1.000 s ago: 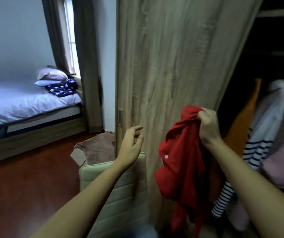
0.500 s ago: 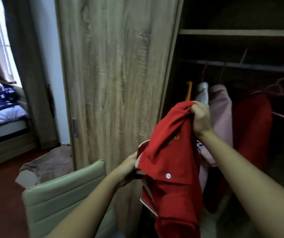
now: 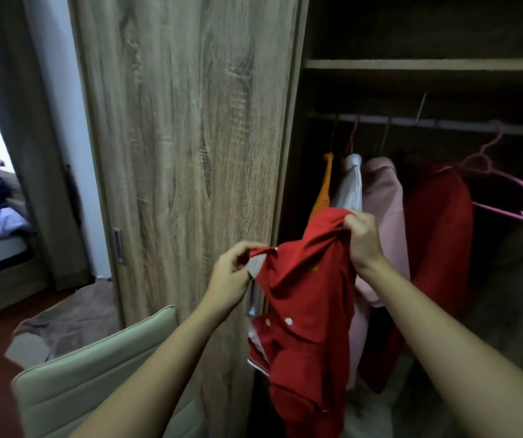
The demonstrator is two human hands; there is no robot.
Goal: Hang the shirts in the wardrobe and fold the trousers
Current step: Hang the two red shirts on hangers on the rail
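Red shirt [image 3: 304,298] gripped by both hands' fingers [image 3: 238,257]; four garments [image 3: 383,222] hang, one empty hanger [image 3: 506,197].

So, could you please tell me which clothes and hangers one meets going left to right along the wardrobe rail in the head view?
Orange garment → white shirt → pink shirt → hanging red shirt → empty pink hanger.

Left hand [image 3: 233,273] moved up from under the red shirt [image 3: 304,298], now pinching its collar edge; shirt spread wider.
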